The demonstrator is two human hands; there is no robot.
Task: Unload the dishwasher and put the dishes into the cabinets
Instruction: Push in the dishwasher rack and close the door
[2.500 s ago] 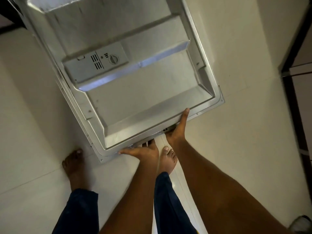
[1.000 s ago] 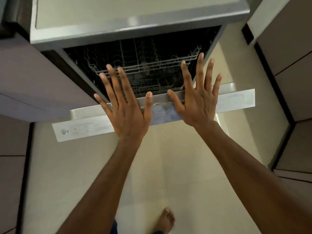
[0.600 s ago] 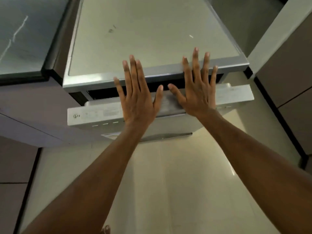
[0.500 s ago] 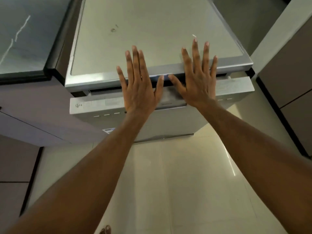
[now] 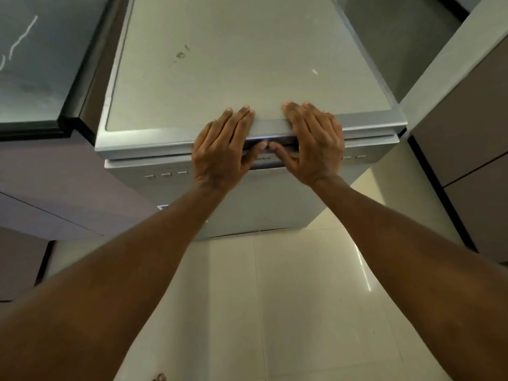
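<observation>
- Dishwasher (image 5: 247, 78): a grey freestanding unit seen from above, between a dark glossy surface (image 5: 33, 64) on the left and cabinet fronts (image 5: 472, 138) on the right. Its flat top is bare.
- Dishwasher door (image 5: 275, 199): upright and closed against the body, or very nearly so; only a thin dark seam shows under the top edge. No dishes are visible.
- Left hand (image 5: 222, 149): grip released, fingers extended flat over the front lip of the top, thumb pointing inward along the door's upper panel; it grasps nothing.
- Right hand (image 5: 313, 144): likewise released and empty, palm pressed on the same edge. The two thumbs almost meet at the door's centre.
- Key relation: the door's top edge runs left to right, directly beneath both palms and square to the forearms. Both hands sit equally near, on either side of the midline.
- Judgement: the door is being pressed home, which suggests unloading is finished. Uneven pressure might leave the latch uncaught.
- Floor (image 5: 288, 312): pale glossy tiles.
</observation>
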